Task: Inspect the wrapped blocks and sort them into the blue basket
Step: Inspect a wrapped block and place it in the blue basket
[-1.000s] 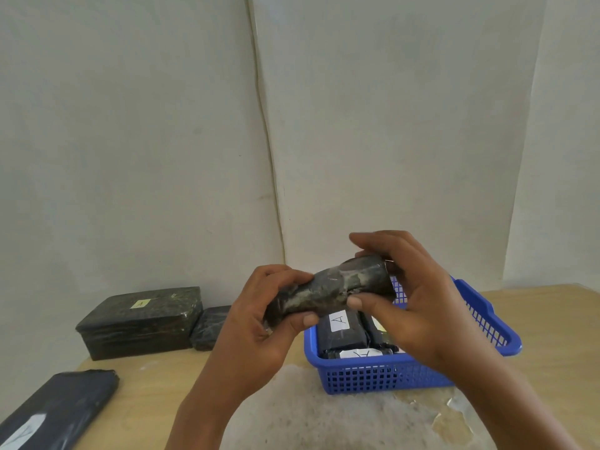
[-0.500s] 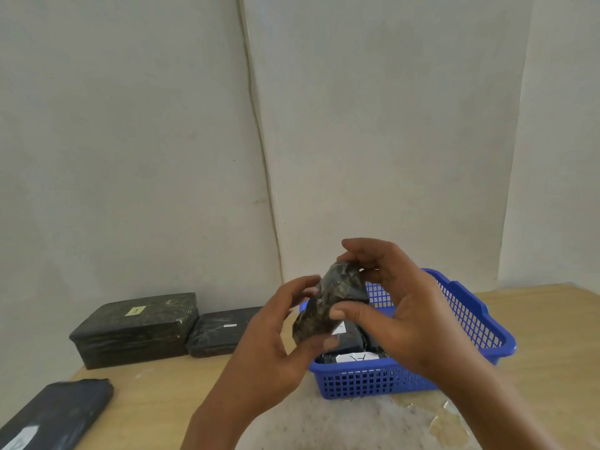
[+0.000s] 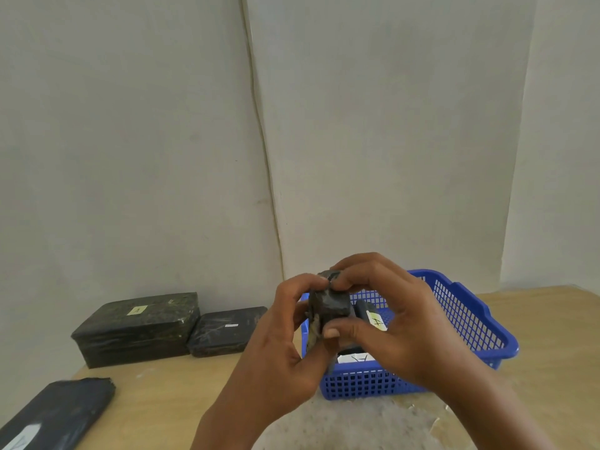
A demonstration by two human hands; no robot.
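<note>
Black film covers the wrapped block (image 3: 329,305) I see held up on end between both hands, just in front of the near left corner of the blue basket (image 3: 467,316) and above the worktop (image 3: 162,391). My view shows the left hand (image 3: 282,345) cupping it from the left, its fingers (image 3: 311,280) curled onto the upper edge and its thumb under the lower end. The right hand (image 3: 399,323) pinches it from the other side: fingers hooked over the top end, thumb pressed flat against the lower front face. Inside the basket lie more dark blocks (image 3: 367,311) with white labels marked A. Against the wall at left sit a large wrapped box (image 3: 136,329) and, touching its right side, a flatter wrapped packet (image 3: 227,331). A long dark parcel (image 3: 55,414) lies at the near left edge.
</note>
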